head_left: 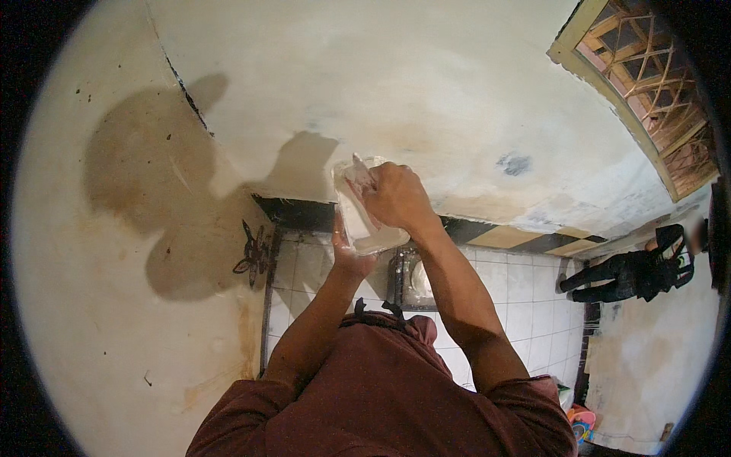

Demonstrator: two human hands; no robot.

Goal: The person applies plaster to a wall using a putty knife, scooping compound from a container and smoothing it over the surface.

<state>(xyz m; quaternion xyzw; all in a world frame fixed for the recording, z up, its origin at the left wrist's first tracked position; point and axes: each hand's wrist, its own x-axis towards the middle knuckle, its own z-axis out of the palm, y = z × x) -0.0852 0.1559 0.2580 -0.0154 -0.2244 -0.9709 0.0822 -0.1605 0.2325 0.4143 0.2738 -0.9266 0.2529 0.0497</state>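
My left hand (350,254) supports a shallow off-white container (374,238) from its left side and underneath, its fingers partly hidden behind it. The container holds white paste. My right hand (396,194) grips a putty knife (361,174) smeared with white, held inside the container over the paste. Both hands are raised in front of a patchy cream wall (419,99).
Below lies a white tiled floor (510,289) with a dark square tray (403,297) bearing something white. At the right a person in dark clothes (624,274) stands by the wall. A lattice window opening (640,84) is upper right; colourful items (582,426) sit lower right.
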